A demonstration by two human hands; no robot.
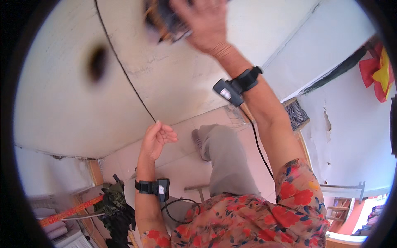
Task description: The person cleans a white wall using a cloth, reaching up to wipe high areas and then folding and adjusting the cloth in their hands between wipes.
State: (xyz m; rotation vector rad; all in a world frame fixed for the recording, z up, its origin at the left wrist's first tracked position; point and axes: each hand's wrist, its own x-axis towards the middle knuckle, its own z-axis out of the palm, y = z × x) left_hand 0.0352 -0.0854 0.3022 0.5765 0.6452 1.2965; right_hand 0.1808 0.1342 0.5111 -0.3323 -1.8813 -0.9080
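My right hand (204,26), blurred at the top, is closed over a dark object (172,21) with orange-brown parts against the pale wall (176,74). Its exact kind cannot be told, and the frame's top edge cuts it off. Lower left, my left hand (158,138) is raised with half-curled fingers and nothing visible between them. A thin black cord (124,68) runs down from the top and meets the thumb of that hand in the view; whether they touch cannot be told. Each forearm wears a black strap with a small dark device and a cable.
My legs in grey trousers (226,155) stand on pinkish floor tiles (180,167). A dark green bundle of fabric (114,201) lies at lower left, near a red band (71,210). A patterned box-like thing (296,114) and a red and yellow cloth (380,74) are at right.
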